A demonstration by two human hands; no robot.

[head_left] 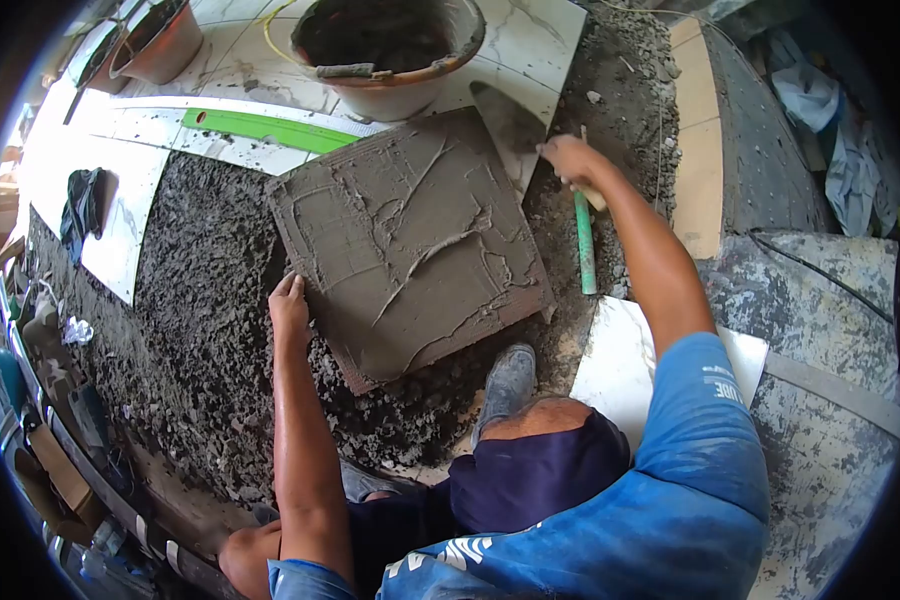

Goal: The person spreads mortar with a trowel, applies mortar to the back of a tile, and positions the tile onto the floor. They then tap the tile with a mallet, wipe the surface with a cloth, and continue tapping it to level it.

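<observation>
Head view: the square tile coated in grey mortar (410, 240) lies between our hands. Our left hand (290, 305) rests flat-fingered on its edge; our right hand (568, 160) grips a steel-bladed trowel (505, 120) at its far corner. We judge even spreading, with the tile steadied, matters most.

A mortar-coated tile (410, 240) is touched at its left edge by the left hand (290, 308); a trowel (505, 118) is held in the right hand (570, 160), near a mortar basin (400, 95).
</observation>
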